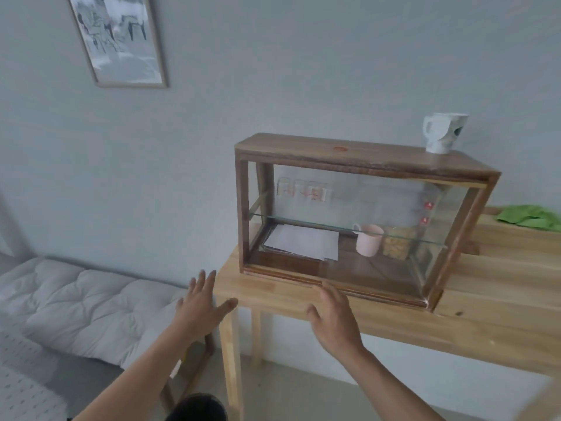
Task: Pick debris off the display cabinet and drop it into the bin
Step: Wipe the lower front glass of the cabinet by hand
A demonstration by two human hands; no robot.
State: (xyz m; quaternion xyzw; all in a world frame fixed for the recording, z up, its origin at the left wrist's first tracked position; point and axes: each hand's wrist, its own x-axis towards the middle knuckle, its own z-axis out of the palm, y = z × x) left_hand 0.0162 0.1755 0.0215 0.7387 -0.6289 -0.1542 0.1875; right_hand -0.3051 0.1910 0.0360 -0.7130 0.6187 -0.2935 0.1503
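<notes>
The display cabinet [361,161], dark wood with a glass front, stands on a light wooden table [485,302]. A crumpled white paper cup [443,132] sits on the cabinet's top at the right end. A small reddish spot [340,148] lies near the middle of the top. My left hand [200,308] is raised off the table's left corner, fingers spread, holding nothing. My right hand [334,320] hovers over the table's front edge, just below the cabinet's base, fingers apart and empty. No bin is in sight.
Inside the cabinet are glasses on the glass shelf, white papers [303,241], a pink mug [368,240] and a jar. A green cloth [529,218] lies on the table's far right. A white padded bench [76,302] stands to the left. A framed picture [117,38] hangs on the wall.
</notes>
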